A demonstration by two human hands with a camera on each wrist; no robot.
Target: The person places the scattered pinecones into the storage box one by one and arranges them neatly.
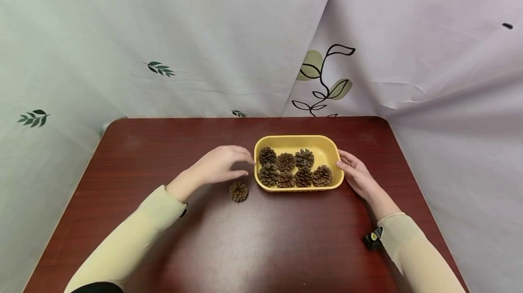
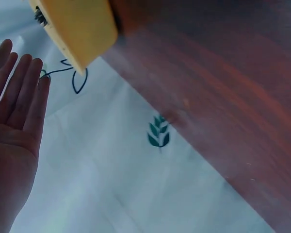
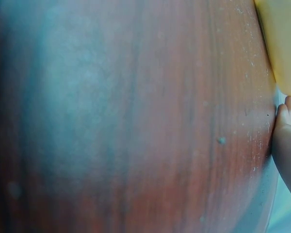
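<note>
A yellow plastic container (image 1: 300,189) stands on the table with several brown pine cones (image 1: 303,177) inside, mostly in its left and front parts. In the head view my left hand (image 1: 224,164) is beside the container's left end, its fingers loosely bent and nothing held. One loose pine cone (image 1: 239,192) lies on the table just below that hand. The left wrist view shows the left hand's palm (image 2: 12,155) and extended fingers near the container (image 2: 85,31). My right hand (image 1: 356,174) holds the container's right end, thumb on the rim and fingers along the outer wall.
The dark red wooden table (image 1: 253,247) has rounded far corners. White cloth (image 1: 229,34) with leaf prints hangs behind it and along the sides. A small black device (image 1: 372,240) is strapped at the right wrist.
</note>
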